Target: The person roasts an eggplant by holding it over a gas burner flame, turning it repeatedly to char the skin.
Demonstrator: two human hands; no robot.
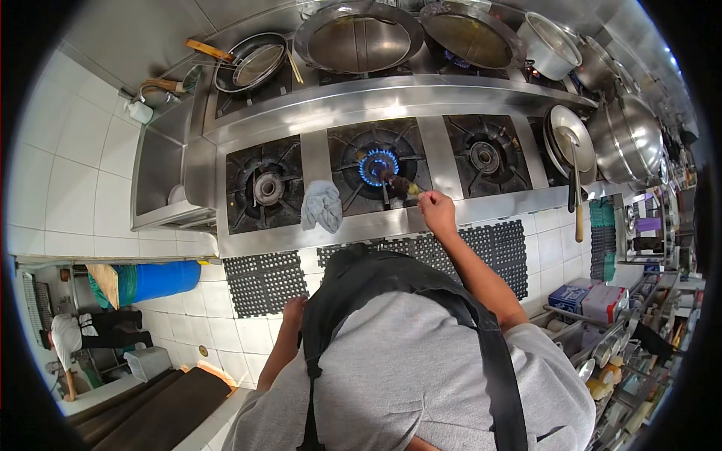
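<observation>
My right hand (437,208) is closed at the stove's front edge. Its fingers pinch the yellow-green end of a small dark piece of food (403,186), whose exact kind I cannot tell. The dark end reaches over the lit middle burner (378,167), close to its ring of blue flame. My left hand (294,309) hangs low beside the black apron (361,274), its fingers mostly hidden. A crumpled grey cloth (322,206) lies on the stove front between the left and middle burners.
Unlit burners flank the flame, at left (268,188) and right (483,158). Large woks (357,41) and a pot (553,49) stand on the back row. A stacked pan with a ladle (571,143) sits at right. Another person (83,331) works at far left.
</observation>
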